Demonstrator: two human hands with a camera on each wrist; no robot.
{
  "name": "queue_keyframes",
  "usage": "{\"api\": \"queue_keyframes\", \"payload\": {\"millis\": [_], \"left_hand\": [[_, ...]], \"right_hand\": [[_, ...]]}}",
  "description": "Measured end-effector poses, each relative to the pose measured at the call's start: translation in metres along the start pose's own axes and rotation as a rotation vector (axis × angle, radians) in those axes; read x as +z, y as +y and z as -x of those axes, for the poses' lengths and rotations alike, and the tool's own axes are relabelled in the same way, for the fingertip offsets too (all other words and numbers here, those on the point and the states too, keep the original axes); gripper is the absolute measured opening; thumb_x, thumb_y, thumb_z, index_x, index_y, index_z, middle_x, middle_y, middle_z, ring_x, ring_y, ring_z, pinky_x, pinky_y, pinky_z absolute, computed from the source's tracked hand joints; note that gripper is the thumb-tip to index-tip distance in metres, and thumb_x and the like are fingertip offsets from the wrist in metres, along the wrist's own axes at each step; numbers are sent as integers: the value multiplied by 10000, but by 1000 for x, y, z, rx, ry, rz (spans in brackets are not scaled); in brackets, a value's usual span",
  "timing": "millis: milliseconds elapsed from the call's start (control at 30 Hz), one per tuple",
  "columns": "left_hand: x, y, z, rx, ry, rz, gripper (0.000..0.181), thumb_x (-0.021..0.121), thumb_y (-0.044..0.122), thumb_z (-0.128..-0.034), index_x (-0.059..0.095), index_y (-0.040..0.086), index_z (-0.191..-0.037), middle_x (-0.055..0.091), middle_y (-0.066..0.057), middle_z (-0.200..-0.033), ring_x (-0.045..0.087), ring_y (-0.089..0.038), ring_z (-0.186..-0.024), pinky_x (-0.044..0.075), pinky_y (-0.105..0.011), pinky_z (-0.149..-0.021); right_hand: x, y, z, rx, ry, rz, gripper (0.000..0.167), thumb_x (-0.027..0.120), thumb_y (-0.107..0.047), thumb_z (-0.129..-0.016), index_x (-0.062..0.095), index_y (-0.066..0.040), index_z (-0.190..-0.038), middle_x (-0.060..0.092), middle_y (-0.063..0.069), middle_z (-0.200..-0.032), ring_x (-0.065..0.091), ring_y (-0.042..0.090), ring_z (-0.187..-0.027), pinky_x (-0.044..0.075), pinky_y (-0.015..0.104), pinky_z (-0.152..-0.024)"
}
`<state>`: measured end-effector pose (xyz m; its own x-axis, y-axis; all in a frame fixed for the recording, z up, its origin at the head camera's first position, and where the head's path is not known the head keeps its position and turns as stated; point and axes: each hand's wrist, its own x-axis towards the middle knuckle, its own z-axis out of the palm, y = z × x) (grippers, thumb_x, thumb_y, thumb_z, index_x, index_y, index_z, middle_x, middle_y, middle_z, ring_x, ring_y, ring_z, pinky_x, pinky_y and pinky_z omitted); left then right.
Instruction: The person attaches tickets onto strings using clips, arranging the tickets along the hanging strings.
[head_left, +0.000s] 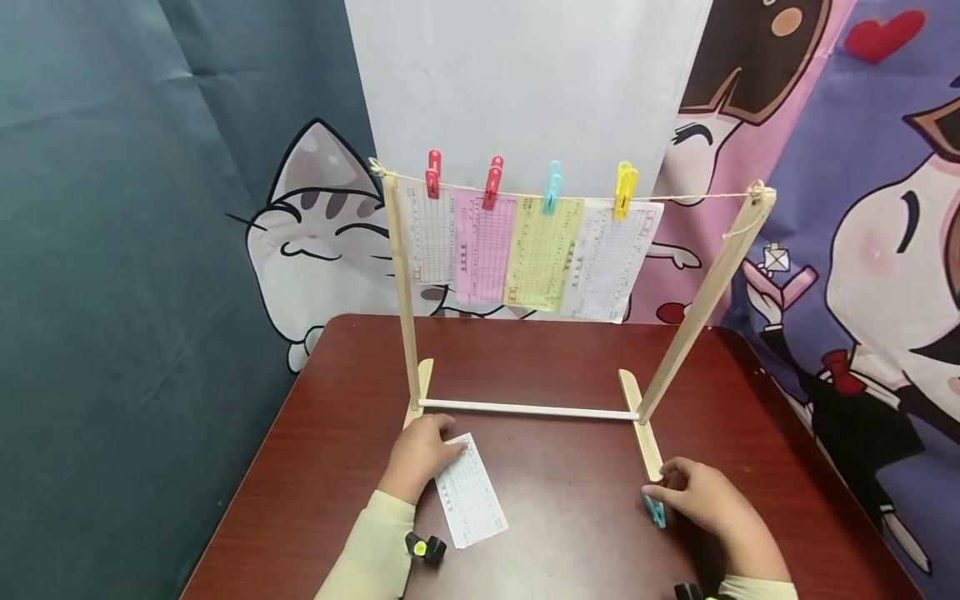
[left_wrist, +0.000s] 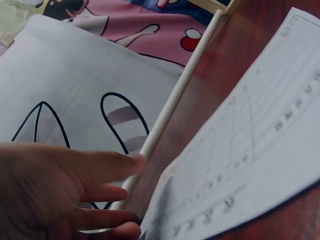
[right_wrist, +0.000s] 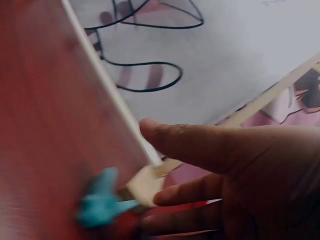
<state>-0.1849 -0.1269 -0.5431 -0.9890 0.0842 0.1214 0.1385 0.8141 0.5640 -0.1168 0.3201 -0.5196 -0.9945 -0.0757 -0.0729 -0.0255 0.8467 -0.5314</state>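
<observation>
My left hand is at the upper end of a white printed paper slip on the table, thumb over its edge. In the left wrist view that hand's thumb and fingers are spread apart beside the slip. A blue clothespin lies by the right foot of a wooden rack. Close over it is my right hand, fingertips near the clothespin. The right wrist view shows the thumb and fingers apart, with the clothespin blurred; contact is hard to make out.
The wooden rack stands at the table's back. Its string carries white, pink, yellow and white slips, clipped by red, blue and yellow clothespins. Cartoon-printed cloth hangs behind.
</observation>
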Motion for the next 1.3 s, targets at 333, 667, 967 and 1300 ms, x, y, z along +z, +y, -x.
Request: {"api": "queue_keyframes", "payload": {"millis": [333, 667, 967, 1300], "left_hand": [[3, -2, 4, -1, -102, -108, 450, 932, 185, -716, 752, 58, -1110, 671, -81, -975, 613, -194, -783, 545, -417, -735], [5, 0, 5, 16, -132, -75, 299, 866, 168, -809, 585, 182, -709, 542, 34, -760, 484, -140, -671, 423, -323, -608], [14, -1, 2, 202, -59, 45, 306, 818, 128, -864, 528, 212, -814, 532, 84, -743, 476, -119, -700, 414, -280, -639], [17, 1, -2, 158, -54, 259, 445, 779, -29, -848, 671, 176, -1228, 715, -26, -1050, 629, -125, -842, 538, -320, -748]], "right_hand": [[46, 4, -5, 3, 151, 21, 702, 978, -438, -631, 534, -75, -1035, 576, -1, -778, 528, 156, -683, 438, 378, -627], [52, 6, 0, -31, 254, 8, 572, 957, -306, -683, 584, -75, -1049, 554, -14, -761, 509, 155, -687, 430, 387, -635], [51, 6, 3, -35, 269, -46, 473, 932, -187, -721, 584, -74, -1021, 549, -38, -731, 479, 79, -641, 428, 321, -628], [50, 8, 5, 20, 274, -164, 394, 896, -139, -758, 595, -79, -1004, 574, -24, -774, 480, 30, -625, 415, 246, -594]]}}
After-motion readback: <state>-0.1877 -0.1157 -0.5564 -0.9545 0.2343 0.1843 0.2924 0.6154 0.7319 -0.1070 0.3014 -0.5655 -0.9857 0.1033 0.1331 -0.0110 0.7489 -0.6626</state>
